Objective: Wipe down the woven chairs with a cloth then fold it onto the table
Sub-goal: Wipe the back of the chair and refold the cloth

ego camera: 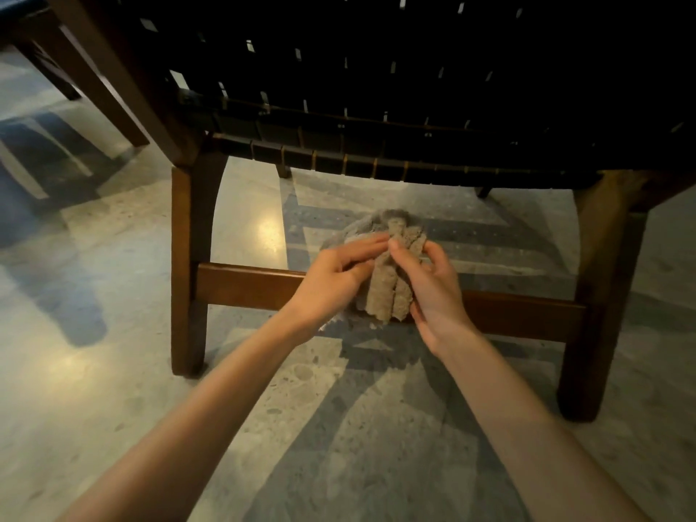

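A woven chair (376, 88) with black straps and a brown wooden frame fills the upper view, seen from low down. Its lower crossbar (244, 286) runs between two legs. A bunched grey-beige cloth (388, 292) hangs in folds in front of that crossbar, below the seat. My left hand (335, 276) holds the cloth from the left, fingers lying across its top. My right hand (433, 280) pinches the top of the folds between thumb and fingers from the right.
A second wooden chair leg (109, 81) and frame stand at the upper left. The speckled stone floor (113, 371) is glossy with light patches and shadows. The chair's right leg (595, 314) stands close to my right forearm.
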A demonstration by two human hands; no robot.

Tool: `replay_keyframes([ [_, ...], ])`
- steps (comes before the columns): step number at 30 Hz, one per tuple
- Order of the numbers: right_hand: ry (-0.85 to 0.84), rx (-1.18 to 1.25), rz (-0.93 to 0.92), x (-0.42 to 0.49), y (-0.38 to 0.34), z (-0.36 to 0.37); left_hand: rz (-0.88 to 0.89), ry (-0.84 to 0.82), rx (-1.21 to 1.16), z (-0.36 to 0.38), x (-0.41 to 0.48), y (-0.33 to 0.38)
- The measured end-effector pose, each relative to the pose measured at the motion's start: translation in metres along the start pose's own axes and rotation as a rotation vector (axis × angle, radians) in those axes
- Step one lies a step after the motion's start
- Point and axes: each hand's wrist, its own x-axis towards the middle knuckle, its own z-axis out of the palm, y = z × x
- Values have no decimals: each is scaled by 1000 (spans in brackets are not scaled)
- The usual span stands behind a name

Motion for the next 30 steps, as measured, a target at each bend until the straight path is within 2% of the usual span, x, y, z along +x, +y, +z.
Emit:
replay_keyframes([
  [2, 77, -25, -37, 6, 2, 6, -46, 20, -106, -13, -4, -2],
  [4, 128, -97, -124, 13, 0, 17, -32, 192, -49, -35, -8, -7],
  [8, 127, -541, -618, 27, 4, 66, 92, 549, 381, -90, -15, -20],
  [11, 73, -677, -910, 38, 11, 111, 89, 743, 561, -127, -14, -28],
  [15, -9, -829, -1190, 71, 24, 159, 83, 738, 740, -158, -12, -43],
  [20, -81, -1020, -1256, 120, 46, 190, 166, 723, 835, -165, -1, -65],
  [24, -29, -1009, -1483, 155, 48, 208, 207, 713, 1036, -170, 10, -84],
  [27, -11, -1033, -1550, 170, 48, 216, 214, 689, 1152, -173, 14, -96],
  [30, 87, -1176, -1624, 175, 53, 215, 208, 677, 1240, -174, 16, -103],
])
